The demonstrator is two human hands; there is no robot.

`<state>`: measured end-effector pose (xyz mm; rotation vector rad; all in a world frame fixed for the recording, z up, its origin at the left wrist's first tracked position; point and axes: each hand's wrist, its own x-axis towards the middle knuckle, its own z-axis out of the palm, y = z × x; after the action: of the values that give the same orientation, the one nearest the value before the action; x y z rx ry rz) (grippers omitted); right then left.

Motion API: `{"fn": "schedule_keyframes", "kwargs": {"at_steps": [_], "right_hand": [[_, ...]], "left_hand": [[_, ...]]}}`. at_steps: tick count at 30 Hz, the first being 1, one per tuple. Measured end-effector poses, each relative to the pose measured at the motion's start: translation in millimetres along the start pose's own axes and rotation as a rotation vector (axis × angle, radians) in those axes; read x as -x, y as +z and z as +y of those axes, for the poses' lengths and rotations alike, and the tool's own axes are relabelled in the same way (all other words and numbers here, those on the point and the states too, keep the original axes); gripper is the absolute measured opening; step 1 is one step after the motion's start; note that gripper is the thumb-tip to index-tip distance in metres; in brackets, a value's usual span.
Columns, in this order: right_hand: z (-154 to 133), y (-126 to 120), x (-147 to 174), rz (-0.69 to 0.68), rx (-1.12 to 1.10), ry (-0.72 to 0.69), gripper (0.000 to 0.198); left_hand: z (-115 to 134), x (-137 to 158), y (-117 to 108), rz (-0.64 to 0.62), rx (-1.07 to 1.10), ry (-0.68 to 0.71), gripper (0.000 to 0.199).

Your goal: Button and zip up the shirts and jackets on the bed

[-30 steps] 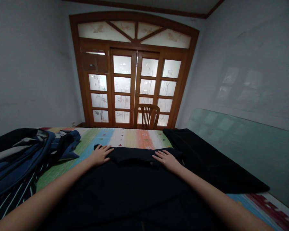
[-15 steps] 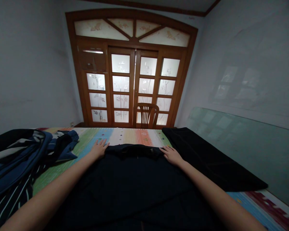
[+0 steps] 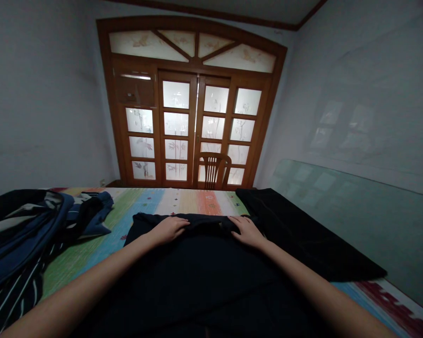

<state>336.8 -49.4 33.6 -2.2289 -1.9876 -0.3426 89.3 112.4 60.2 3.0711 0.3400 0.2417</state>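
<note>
A dark navy garment (image 3: pixel 197 272) is spread over the bed in front of me, its band-like opening at the far edge. My left hand (image 3: pixel 169 228) lies on that far edge, left of the opening, fingers stretched to the right on the cloth. Right of the opening, my right hand (image 3: pixel 248 230) rests on the same edge with its fingers extended and the thumb apart. Both hands touch the fabric from above. Most of the garment's lower part runs out of view beneath my forearms.
Folded black cloth (image 3: pixel 303 234) lies on the right, beside a pale green headboard (image 3: pixel 338 206). Blue and striped clothes (image 3: pixel 52 225) are heaped on the left. A colourful striped bedsheet (image 3: pixel 193 201) shows beyond. A wooden chair (image 3: pixel 214 171) stands before the glazed doors (image 3: pixel 196 136).
My left hand has moved right, from the garment's far left corner onto the edge near its opening. My right hand has shifted only slightly and stays on the edge.
</note>
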Motion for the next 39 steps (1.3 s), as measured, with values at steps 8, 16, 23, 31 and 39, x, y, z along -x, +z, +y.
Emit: {"fn": "schedule_keyframes", "kwargs": {"at_steps": [8,16,23,31,39], "right_hand": [[-59.8,-9.6,-22.8,0.137,-0.001,0.179,0.027],[-55.2,-5.7,-9.3,0.081,0.064,0.193,0.038],[-57.8,4.2,15.5,-0.121,0.014,0.042,0.058],[-37.5,-19.2,8.4,-0.353,-0.118,0.048,0.061],[-43.8,-27.1,-20.9,-0.121,-0.082,0.166,0.050]], "left_hand": [[6.6,-5.8,5.0,0.107,0.030,-0.230,0.028],[4.5,17.3,15.4,0.115,-0.181,-0.158,0.035],[9.0,29.0,35.1,-0.026,-0.325,-0.129,0.045],[16.4,29.5,10.4,-0.024,-0.213,-0.178,0.040],[-0.5,-10.4,0.9,0.020,-0.116,-0.398,0.046]]}}
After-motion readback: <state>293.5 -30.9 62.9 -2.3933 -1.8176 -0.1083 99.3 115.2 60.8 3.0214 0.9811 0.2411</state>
